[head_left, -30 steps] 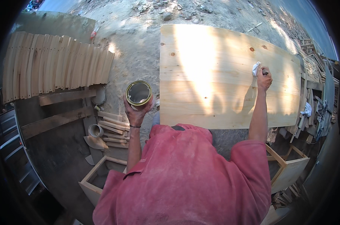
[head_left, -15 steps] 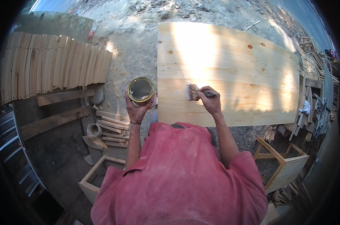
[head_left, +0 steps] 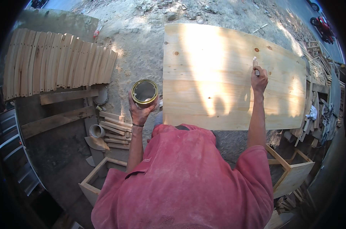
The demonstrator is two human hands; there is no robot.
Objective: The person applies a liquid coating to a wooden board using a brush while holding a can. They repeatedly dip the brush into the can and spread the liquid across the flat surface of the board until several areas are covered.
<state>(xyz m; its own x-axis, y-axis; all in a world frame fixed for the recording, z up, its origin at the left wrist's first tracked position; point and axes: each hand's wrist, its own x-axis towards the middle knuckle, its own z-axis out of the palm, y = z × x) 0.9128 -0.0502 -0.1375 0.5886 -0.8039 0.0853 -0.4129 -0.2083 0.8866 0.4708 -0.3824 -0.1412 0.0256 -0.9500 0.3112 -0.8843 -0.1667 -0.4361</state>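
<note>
My left hand [head_left: 139,113] is wrapped round an open metal can [head_left: 144,102] with a gold-coloured rim. A little pale material shows low inside it; the rest of its contents I cannot make out. My right hand [head_left: 260,81] grips a paintbrush [head_left: 255,65], its bristle end pointing away from me and whitish at the tip. The brush is over the right half of a large pale wooden panel [head_left: 188,91] with dark knots. Whether the bristles touch the surface is hard to tell. Bright sunlight and shadow fall across the panel.
Wooden slats [head_left: 58,63] stand in a row at the left. Below them lie stacked short sticks [head_left: 115,129], a round container [head_left: 97,131] and an open wooden frame [head_left: 100,173]. A wooden box frame [head_left: 295,173] and scrap wood [head_left: 314,91] are at the right. A red motorcycle [head_left: 322,28] is far right.
My right hand has moved the brush right and away from me across the panel, turning it to point forward. My left hand keeps the can in nearly the same place.
</note>
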